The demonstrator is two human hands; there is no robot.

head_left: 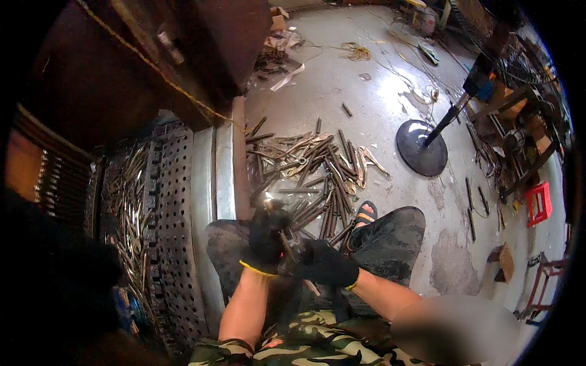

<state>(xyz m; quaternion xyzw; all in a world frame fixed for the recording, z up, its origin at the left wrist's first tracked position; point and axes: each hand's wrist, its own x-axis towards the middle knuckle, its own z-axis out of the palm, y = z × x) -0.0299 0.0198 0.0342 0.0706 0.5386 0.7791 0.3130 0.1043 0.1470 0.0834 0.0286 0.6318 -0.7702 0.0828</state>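
Both hands wear black work gloves with yellow cuffs and meet in front of my lap. My left hand (267, 236) is closed at the upper end of a slim metal piece (287, 245). My right hand (325, 263) wraps round it from the right. The gloves hide most of the piece, so its exact kind does not show. Just beyond my hands, a heap of dark metal rods (332, 210) lies on the floor. Among them are plier-like metal tools (305, 146), and another pair of pliers (368, 165) rests at the heap's right edge.
At left stands a machine with a perforated metal plate (175, 213), a steel edge (227, 177) and a trough of metal pieces (128, 213). A round black stand base (421, 147) is right of the heap. Farther right are a red stool (538, 204) and a rack (525, 134).
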